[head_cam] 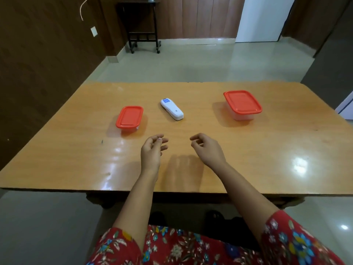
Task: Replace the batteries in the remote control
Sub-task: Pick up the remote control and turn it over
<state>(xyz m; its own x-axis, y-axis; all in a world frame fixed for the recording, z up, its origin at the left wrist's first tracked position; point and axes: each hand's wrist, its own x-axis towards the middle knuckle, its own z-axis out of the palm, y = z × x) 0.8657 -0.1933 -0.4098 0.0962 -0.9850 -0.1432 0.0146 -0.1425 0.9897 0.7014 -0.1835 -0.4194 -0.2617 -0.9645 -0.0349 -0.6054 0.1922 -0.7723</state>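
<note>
Remote control [172, 109] lies on the worktop [248, 159] between a small red-lidded box [129, 117] and a bigger red-lidded box [242, 104], touching neither. Left grip [152, 150] and right grip [207, 150] hover near it, fingers loosely curled, holding nothing.

Place: a lived-in room of a home.
Floor: glossy pale tiles [200, 62].
Walls: dark wood panelling [38, 54], left of the frame.
Furniture: polished wooden tabletop [248, 159]; small dark wheeled side table [137, 3], top centre.
</note>
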